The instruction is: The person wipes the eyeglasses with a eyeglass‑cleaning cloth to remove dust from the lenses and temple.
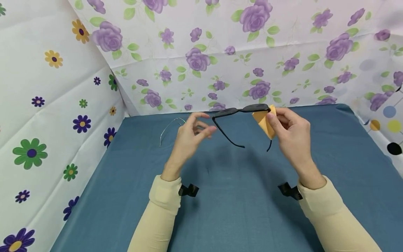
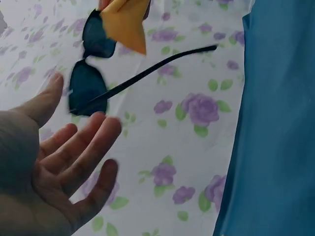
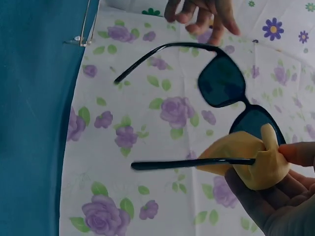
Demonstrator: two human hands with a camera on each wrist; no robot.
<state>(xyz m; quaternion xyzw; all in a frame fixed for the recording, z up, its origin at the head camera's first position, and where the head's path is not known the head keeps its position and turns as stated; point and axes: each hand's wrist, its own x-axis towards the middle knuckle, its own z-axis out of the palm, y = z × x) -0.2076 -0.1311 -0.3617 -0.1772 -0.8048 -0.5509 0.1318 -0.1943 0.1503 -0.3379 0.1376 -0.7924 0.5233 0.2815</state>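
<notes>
Clamping sunglasses [image 1: 251, 108] through a yellow cloth [image 1: 263, 122], the right hand [image 1: 292, 129] is pinching their 3 o'clock end, thumb pressing on the cloth. At 8 o'clock of the sunglasses the left hand [image 1: 189, 134] is hovering, fingers apart and holding nothing; cannot tell if fingertips are touching the frame. Sunglasses are hanging above blue tablecloth [image 1: 233, 210], temples unfolded, one pointing to about 4 o'clock. Toward 9 o'clock a thin wire frame [image 1: 167, 126] is lying, partly hidden behind the left hand.
</notes>
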